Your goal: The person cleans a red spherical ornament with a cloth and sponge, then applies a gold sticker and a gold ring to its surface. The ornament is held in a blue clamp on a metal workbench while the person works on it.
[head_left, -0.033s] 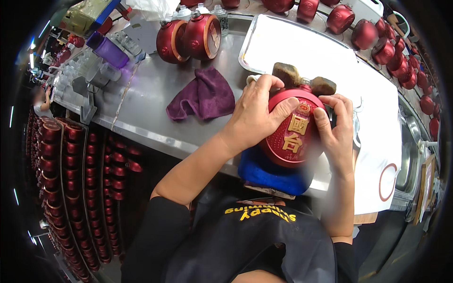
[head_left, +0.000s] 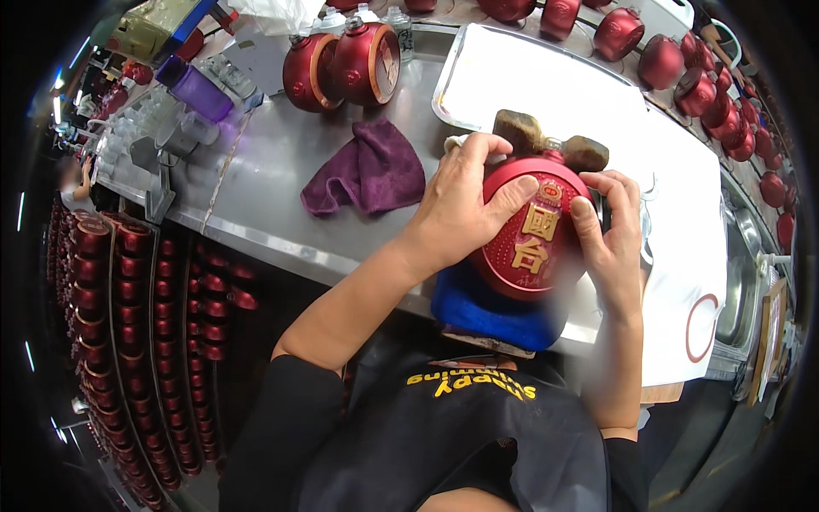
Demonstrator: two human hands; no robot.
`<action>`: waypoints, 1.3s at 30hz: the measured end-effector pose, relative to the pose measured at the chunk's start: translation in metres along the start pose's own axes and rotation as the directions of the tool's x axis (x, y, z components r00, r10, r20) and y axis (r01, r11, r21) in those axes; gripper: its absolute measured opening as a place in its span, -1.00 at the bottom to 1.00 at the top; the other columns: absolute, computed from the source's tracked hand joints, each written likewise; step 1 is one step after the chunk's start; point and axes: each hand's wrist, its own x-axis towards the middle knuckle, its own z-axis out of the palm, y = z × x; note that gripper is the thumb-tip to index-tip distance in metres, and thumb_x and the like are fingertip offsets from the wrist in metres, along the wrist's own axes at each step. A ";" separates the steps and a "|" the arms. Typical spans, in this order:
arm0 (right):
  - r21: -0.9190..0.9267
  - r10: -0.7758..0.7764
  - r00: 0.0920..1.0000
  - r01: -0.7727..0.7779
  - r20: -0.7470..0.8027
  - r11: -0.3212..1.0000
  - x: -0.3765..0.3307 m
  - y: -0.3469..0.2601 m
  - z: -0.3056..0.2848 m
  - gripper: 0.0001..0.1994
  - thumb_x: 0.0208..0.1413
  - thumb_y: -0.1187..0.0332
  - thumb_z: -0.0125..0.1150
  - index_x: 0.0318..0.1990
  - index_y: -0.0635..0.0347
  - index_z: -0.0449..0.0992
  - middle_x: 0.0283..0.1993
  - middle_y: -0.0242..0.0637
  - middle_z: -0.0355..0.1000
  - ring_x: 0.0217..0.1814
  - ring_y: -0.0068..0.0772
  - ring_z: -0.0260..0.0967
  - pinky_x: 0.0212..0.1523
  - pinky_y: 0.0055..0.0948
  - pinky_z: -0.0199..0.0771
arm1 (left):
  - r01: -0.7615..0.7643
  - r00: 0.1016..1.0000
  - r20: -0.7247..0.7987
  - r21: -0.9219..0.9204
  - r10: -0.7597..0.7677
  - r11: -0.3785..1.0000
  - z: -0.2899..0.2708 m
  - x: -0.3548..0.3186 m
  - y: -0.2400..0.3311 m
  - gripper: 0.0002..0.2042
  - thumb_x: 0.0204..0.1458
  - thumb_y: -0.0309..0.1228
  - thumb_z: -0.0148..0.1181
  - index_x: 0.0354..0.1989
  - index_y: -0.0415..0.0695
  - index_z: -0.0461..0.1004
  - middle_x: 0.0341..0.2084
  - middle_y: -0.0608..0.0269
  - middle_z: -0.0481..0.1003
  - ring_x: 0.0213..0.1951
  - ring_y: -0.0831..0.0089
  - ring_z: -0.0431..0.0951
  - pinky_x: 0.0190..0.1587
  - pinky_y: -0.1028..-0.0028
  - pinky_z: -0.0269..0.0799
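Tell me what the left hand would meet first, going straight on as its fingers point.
Probably the brown block left of the bottle's neck; depth is unclear, so the left hand may touch it.

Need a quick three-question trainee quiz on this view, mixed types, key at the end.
1. True or false: the left hand and the right hand both touch the red bottle with gold characters.

2. Which of these lies on the steel table, left of the left hand?
a) a hammer
b) a purple cloth
c) a green bowl

3. Fill in the colour: the support showing at the lower edge of the red bottle is ____.

Key: 1. true; 2. b; 3. blue
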 end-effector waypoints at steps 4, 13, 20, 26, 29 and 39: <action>-0.021 0.027 0.997 -0.025 0.077 0.999 -0.019 -0.004 -0.008 -0.37 0.16 -0.01 0.42 0.20 0.31 0.46 0.19 -0.02 0.30 0.29 -0.05 0.32 0.26 -0.20 0.37 | 0.031 0.997 0.074 -0.049 -0.027 0.998 -0.004 -0.021 -0.004 -0.23 0.13 0.01 0.37 0.29 -0.32 0.20 0.15 -0.23 0.38 0.21 -0.07 0.39 0.31 0.08 0.26; -0.060 0.021 0.993 -0.014 0.117 0.998 -0.036 0.001 -0.008 -0.14 0.04 -0.02 0.51 0.37 0.35 0.30 0.35 0.07 0.22 0.36 -0.01 0.31 0.30 -0.15 0.42 | -0.081 0.995 0.068 0.205 0.068 0.975 -0.007 -0.038 0.002 -0.06 0.00 0.03 0.46 0.41 -0.24 0.08 0.26 -0.21 0.28 0.32 -0.05 0.32 0.36 0.08 0.23; -0.039 -0.250 0.963 0.247 -0.101 0.968 -0.004 -0.013 -0.026 -0.61 0.23 0.52 0.28 0.22 0.23 0.49 0.01 -0.05 0.61 -0.14 -0.15 0.62 -0.13 -0.27 0.65 | -0.074 0.994 0.072 -0.044 0.077 0.996 -0.003 -0.038 -0.011 -0.04 0.11 0.17 0.31 0.43 -0.27 0.00 0.25 -0.28 0.25 0.31 -0.13 0.26 0.37 0.06 0.15; -0.290 -0.639 0.715 0.699 0.284 0.654 0.001 -0.040 -0.021 -0.79 -0.04 0.42 0.33 -0.19 0.07 0.57 -0.20 -0.37 0.43 -0.15 -0.31 0.41 -0.05 -0.21 0.33 | -0.442 0.897 0.093 0.129 0.433 0.888 -0.014 -0.022 -0.016 -0.19 0.27 0.29 -0.10 0.48 -0.11 0.15 0.34 0.03 0.33 0.37 0.02 0.19 0.45 0.08 -0.06; -0.197 -0.560 0.768 0.629 0.312 0.752 -0.037 -0.044 -0.028 -0.77 -0.10 0.41 0.36 -0.22 0.05 0.60 -0.17 -0.39 0.46 -0.21 -0.34 0.42 -0.02 -0.16 0.30 | -0.633 0.773 0.325 0.453 0.545 0.627 -0.020 -0.016 -0.014 -0.26 0.27 0.37 -0.26 0.29 0.07 0.52 0.17 0.29 0.52 0.37 0.15 0.20 0.50 0.11 -0.20; -0.069 -0.204 0.960 0.221 0.190 0.973 -0.011 -0.028 -0.062 -0.86 0.04 0.52 0.37 -0.25 0.30 0.56 -0.43 -0.27 0.41 -0.38 -0.30 0.35 -0.33 -0.37 0.32 | -0.714 0.700 0.413 0.436 0.583 0.548 -0.004 -0.065 0.003 -0.45 0.22 0.21 -0.05 0.26 0.25 0.53 0.11 0.51 0.56 0.34 0.37 0.25 0.49 -0.10 -0.41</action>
